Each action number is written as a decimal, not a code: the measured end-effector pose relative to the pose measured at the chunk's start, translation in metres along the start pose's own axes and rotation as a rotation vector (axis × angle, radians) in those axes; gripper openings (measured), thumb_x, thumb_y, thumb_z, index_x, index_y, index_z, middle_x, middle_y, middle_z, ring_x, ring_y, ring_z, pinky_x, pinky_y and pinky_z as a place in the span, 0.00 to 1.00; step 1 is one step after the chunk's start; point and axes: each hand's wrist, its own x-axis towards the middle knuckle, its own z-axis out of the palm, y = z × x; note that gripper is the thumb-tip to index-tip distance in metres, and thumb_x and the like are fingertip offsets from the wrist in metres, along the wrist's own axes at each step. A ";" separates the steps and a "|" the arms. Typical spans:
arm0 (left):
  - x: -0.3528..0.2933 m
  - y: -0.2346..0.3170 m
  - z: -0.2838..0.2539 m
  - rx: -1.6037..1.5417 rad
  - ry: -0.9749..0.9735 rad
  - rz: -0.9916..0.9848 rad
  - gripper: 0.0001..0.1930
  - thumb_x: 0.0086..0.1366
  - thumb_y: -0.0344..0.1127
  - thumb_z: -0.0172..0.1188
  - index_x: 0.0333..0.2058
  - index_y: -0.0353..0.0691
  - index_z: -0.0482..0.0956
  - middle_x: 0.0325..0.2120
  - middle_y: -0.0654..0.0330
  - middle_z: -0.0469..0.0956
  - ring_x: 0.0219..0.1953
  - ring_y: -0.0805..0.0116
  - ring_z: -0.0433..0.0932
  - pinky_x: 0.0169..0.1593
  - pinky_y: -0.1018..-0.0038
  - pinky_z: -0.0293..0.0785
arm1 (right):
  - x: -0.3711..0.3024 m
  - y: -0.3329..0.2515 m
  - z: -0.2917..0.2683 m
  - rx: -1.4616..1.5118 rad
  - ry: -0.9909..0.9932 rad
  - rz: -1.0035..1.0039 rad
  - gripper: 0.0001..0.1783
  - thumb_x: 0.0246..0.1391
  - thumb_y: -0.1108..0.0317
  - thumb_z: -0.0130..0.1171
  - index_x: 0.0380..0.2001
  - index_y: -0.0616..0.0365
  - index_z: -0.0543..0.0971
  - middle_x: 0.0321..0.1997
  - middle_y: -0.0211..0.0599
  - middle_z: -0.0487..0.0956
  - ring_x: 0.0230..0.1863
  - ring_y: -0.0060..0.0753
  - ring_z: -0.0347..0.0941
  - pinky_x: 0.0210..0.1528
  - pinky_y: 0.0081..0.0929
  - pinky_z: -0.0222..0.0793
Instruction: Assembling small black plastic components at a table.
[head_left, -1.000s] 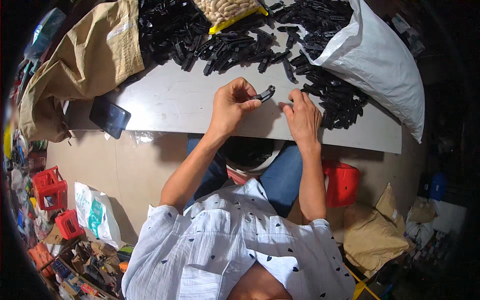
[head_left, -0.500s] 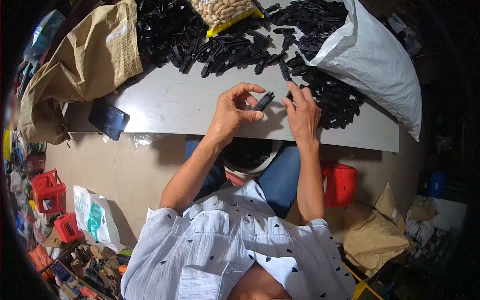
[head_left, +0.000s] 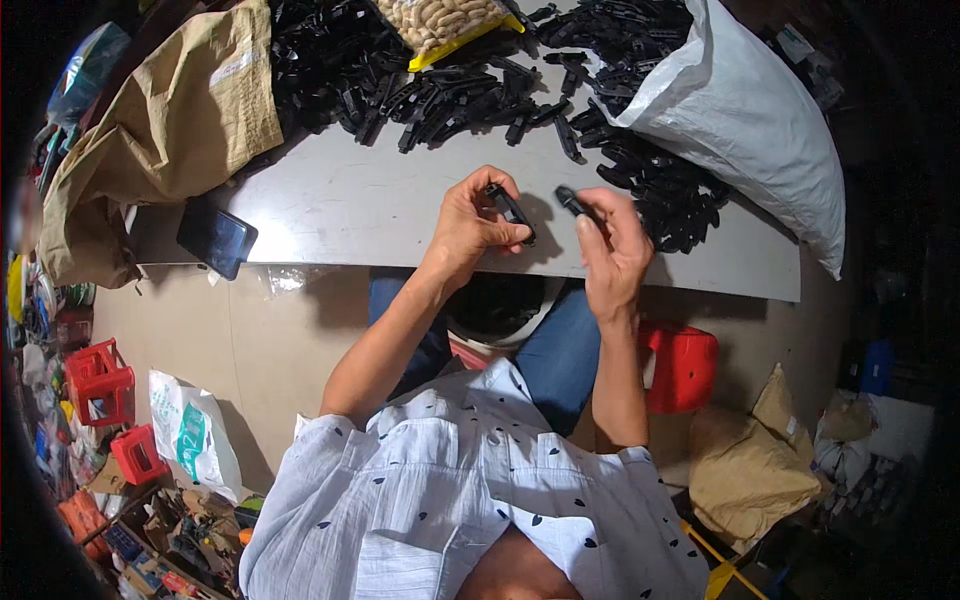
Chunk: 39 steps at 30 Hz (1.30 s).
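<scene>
Over the front of the grey table (head_left: 350, 215), my left hand (head_left: 465, 226) is closed on a long black plastic part (head_left: 513, 212) with a hollow along its side. Facing it, my right hand (head_left: 617, 248) pinches a second black plastic part (head_left: 570, 200) between thumb and fingers, its rounded end pointing at the first. The two parts are apart. Beyond my hands lies a loose heap of similar black parts (head_left: 450, 108). Another pile of black parts (head_left: 672, 205) lies just right of my right hand, by the mouth of a white woven sack (head_left: 745, 130).
A bag of peanuts (head_left: 445, 22) rests on the far heap. At left are a brown sack (head_left: 165, 140) and a dark phone (head_left: 215, 237) at the table edge. Below, a bucket (head_left: 505, 310) with black contents stands between my knees; a red stool (head_left: 682, 365) is at right.
My right hand has lifted a black part from near the right pile and turned it toward the left. My left hand has tilted its part, so the hollow side now shows.
</scene>
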 end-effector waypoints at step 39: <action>-0.005 -0.014 -0.010 0.251 -0.053 0.118 0.13 0.54 0.21 0.67 0.37 0.37 0.73 0.27 0.65 0.76 0.27 0.78 0.77 0.31 0.83 0.75 | -0.048 -0.267 0.187 1.085 -0.689 -0.728 0.05 0.52 0.77 0.49 0.28 0.70 0.73 0.23 0.48 0.73 0.26 0.41 0.72 0.32 0.34 0.71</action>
